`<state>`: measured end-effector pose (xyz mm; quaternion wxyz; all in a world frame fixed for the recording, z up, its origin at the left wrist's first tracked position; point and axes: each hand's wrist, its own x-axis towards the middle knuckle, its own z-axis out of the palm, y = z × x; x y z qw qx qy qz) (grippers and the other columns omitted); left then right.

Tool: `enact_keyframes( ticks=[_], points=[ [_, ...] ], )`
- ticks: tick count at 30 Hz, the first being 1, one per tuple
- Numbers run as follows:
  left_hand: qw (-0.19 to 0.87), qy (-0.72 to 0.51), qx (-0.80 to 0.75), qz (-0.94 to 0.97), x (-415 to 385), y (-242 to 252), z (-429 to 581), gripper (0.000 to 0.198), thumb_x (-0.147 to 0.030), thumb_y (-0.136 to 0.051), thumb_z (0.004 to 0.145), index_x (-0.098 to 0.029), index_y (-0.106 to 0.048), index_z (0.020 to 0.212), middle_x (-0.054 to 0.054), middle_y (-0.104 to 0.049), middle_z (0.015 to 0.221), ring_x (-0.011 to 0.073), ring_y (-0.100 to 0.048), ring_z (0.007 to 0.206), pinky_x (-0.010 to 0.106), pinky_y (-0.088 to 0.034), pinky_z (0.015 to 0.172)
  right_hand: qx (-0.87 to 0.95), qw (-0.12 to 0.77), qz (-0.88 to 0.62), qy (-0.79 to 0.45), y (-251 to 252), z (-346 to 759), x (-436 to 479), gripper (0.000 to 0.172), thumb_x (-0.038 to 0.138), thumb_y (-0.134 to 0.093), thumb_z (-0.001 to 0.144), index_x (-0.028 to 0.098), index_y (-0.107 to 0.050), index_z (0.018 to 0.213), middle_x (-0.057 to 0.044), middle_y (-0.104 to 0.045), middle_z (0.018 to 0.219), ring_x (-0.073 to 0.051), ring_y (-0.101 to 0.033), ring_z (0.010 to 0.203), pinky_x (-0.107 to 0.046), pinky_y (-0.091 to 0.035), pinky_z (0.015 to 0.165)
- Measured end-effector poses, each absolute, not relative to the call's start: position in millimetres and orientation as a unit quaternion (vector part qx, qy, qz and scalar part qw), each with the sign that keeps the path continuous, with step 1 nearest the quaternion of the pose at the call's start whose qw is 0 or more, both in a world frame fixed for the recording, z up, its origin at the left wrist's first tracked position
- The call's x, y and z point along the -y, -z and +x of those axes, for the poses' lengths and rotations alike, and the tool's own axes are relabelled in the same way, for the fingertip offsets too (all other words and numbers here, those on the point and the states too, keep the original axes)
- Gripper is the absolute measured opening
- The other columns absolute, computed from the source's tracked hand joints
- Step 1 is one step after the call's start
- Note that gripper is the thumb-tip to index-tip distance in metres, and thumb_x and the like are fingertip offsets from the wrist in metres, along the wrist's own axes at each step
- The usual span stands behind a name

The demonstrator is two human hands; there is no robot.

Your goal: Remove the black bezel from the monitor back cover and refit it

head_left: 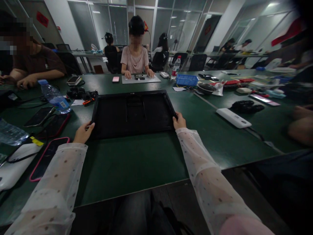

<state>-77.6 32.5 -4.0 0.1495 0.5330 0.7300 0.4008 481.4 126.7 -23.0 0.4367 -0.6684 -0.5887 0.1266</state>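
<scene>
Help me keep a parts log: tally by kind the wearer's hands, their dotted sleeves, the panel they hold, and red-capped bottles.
Left hand and right hand: 2
Dotted sleeves: 2
Black rimmed panel: 1
Red-capped bottle: 1
Total: 6
</scene>
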Motion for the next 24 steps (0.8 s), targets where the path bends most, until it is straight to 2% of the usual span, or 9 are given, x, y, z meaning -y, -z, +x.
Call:
enact_keyframes(
  ticks=[4,8,12,17,24],
  points=[
    [0.105,-0.349,-0.751,0.551,-29.2,6.9,-72.1,0.054,-0.059,-0.066,0.084,-0.019,-0.075,0.119,0.013,-0.079,0.108,0.0343,-0.074,0.106,0.05,-0.056,0.102,0.595,0.441,-0.659,-0.13,22.9,477.8,-131.1,0.045,0.023,-0.055,0.086,0.017,-0.063,0.13,-0.019,-0.075,0.128,-0.036,-0.069,0.126,-0.059,-0.051,0.114],
    [0.083,-0.363,-0.742,0.557,-30.1,12.2,-71.0,0.052,-0.05,-0.064,0.088,-0.019,-0.072,0.128,0.013,-0.078,0.119,0.0315,-0.074,0.111,0.045,-0.056,0.105,0.595,0.464,-0.647,-0.108,25.2,476.6,-130.0,0.043,0.027,-0.055,0.087,0.019,-0.065,0.128,-0.016,-0.078,0.12,-0.035,-0.071,0.122,-0.06,-0.052,0.113],
    [0.101,-0.388,-0.73,0.553,-33.7,18.6,-72.8,0.054,-0.049,-0.065,0.09,-0.018,-0.07,0.133,0.013,-0.077,0.127,0.0295,-0.073,0.116,0.043,-0.056,0.106,0.588,0.465,-0.654,-0.104,25.0,477.1,-125.0,0.044,0.026,-0.055,0.087,0.018,-0.065,0.128,-0.017,-0.077,0.12,-0.036,-0.071,0.122,-0.06,-0.052,0.113],
    [0.094,-0.398,-0.761,0.504,-27.7,17.1,-73.8,0.058,-0.049,-0.068,0.09,-0.019,-0.066,0.139,0.015,-0.075,0.13,0.0304,-0.072,0.119,0.046,-0.055,0.109,0.589,0.465,-0.648,-0.132,24.7,475.7,-124.3,0.045,0.025,-0.056,0.086,0.018,-0.065,0.13,-0.017,-0.077,0.124,-0.037,-0.07,0.126,-0.06,-0.051,0.115],
    [0.048,-0.352,-0.796,0.491,-17.0,7.9,-68.5,0.053,-0.049,-0.064,0.093,-0.02,-0.069,0.136,0.014,-0.077,0.125,0.032,-0.073,0.115,0.048,-0.054,0.107,0.588,0.493,-0.621,-0.158,27.9,469.8,-129.6,0.042,0.028,-0.062,0.084,0.021,-0.066,0.126,-0.015,-0.078,0.121,-0.036,-0.069,0.128,-0.062,-0.047,0.119]
  ],
)
